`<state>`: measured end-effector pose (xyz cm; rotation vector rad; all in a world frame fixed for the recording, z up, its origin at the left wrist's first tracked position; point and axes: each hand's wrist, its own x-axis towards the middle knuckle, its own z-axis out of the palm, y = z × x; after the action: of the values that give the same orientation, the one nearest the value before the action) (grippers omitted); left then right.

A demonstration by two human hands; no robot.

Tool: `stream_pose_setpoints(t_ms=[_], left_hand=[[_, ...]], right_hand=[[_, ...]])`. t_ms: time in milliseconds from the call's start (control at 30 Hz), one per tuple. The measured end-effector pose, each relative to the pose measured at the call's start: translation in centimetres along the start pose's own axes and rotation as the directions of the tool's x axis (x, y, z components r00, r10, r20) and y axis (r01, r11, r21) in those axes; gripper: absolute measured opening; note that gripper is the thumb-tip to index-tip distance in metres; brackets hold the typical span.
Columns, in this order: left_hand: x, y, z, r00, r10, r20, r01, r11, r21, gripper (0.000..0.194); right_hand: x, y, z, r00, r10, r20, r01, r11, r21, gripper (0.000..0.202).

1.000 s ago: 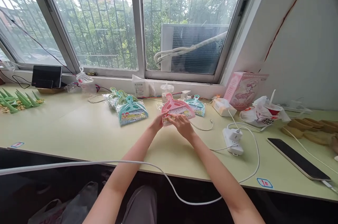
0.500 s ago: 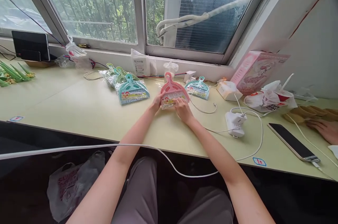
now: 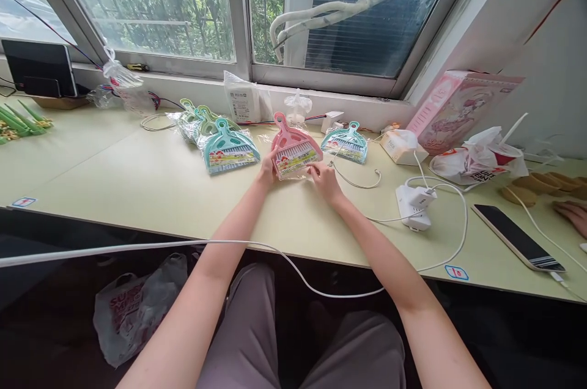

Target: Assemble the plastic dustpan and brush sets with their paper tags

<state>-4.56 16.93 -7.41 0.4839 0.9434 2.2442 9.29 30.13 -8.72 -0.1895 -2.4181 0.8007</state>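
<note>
A pink dustpan and brush set (image 3: 296, 147) in clear wrapping is tilted up over the middle of the table, its handle toward the window. My left hand (image 3: 268, 167) grips its left side. My right hand (image 3: 323, 180) is closed at the lower right corner, fingers pinched at the wrapper's edge; how much film is between them is hard to see. To the left lies a blue dustpan set (image 3: 230, 147), with green dustpan sets (image 3: 204, 120) in wrapping behind it. Another blue dustpan set (image 3: 345, 141) rests to the right.
A white power strip (image 3: 414, 208) with cables, a phone (image 3: 518, 237), a tissue box (image 3: 402, 145) and a pink box (image 3: 463, 109) stand on the right. Another person's hand (image 3: 573, 216) is at the far right. A white cable (image 3: 183, 244) crosses before my forearms. A tablet (image 3: 40, 68) stands far left.
The pink dustpan set has turned slightly and shifted left. My right hand has moved from the label's lower front to the lower right corner. The view has shifted a little.
</note>
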Motion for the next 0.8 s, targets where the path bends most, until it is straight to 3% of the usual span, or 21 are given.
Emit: stream_pose_setpoints(t_ms=[100, 167, 233, 333, 400, 500, 567, 667, 800], left_hand=[[-0.2, -0.1, 0.2, 0.999, 0.032, -0.012, -0.032, 0.999, 0.020, 0.049], [-0.2, -0.1, 0.3, 0.997, 0.057, -0.042, -0.056, 0.998, 0.034, 0.048], [-0.1, -0.1, 0.5, 0.996, 0.082, -0.048, -0.079, 0.996, 0.050, 0.048], [-0.1, -0.2, 0.7, 0.992, 0.127, -0.022, -0.125, 0.990, 0.071, 0.051], [-0.1, -0.2, 0.9, 0.992, 0.123, -0.015, -0.122, 0.990, 0.071, 0.051], [-0.1, -0.2, 0.9, 0.998, 0.052, -0.020, -0.052, 0.998, 0.031, 0.047], [-0.2, -0.2, 0.9, 1.000, 0.002, -0.009, -0.002, 1.000, -0.015, 0.049], [-0.4, 0.1, 0.7, 0.998, -0.062, 0.030, 0.063, 0.997, -0.053, 0.057], [-0.4, 0.3, 0.6, 0.990, -0.125, 0.066, 0.127, 0.992, -0.020, 0.062]], right_hand=[[0.0, -0.5, -0.4, 0.980, 0.199, -0.025, -0.199, 0.980, -0.023, 0.029], [-0.1, -0.4, -0.9, 0.962, 0.267, -0.047, -0.271, 0.957, -0.100, 0.030], [-0.2, -0.3, -1.1, 0.938, 0.346, -0.011, -0.346, 0.936, -0.067, 0.029], [-0.1, -0.1, -0.8, 0.887, 0.437, 0.148, -0.460, 0.861, 0.215, 0.026], [0.0, -0.2, -0.3, 0.854, 0.483, 0.193, -0.516, 0.741, 0.431, 0.029], [0.2, -0.3, 0.3, 0.810, 0.558, 0.179, -0.519, 0.542, 0.661, 0.037], [0.3, -0.3, 0.2, 0.810, 0.565, 0.157, -0.471, 0.468, 0.748, 0.041], [0.5, 0.0, -0.2, 0.837, 0.539, 0.096, -0.380, 0.445, 0.811, 0.041], [0.6, 0.4, -0.3, 0.827, 0.563, 0.003, -0.359, 0.524, 0.772, 0.036]])
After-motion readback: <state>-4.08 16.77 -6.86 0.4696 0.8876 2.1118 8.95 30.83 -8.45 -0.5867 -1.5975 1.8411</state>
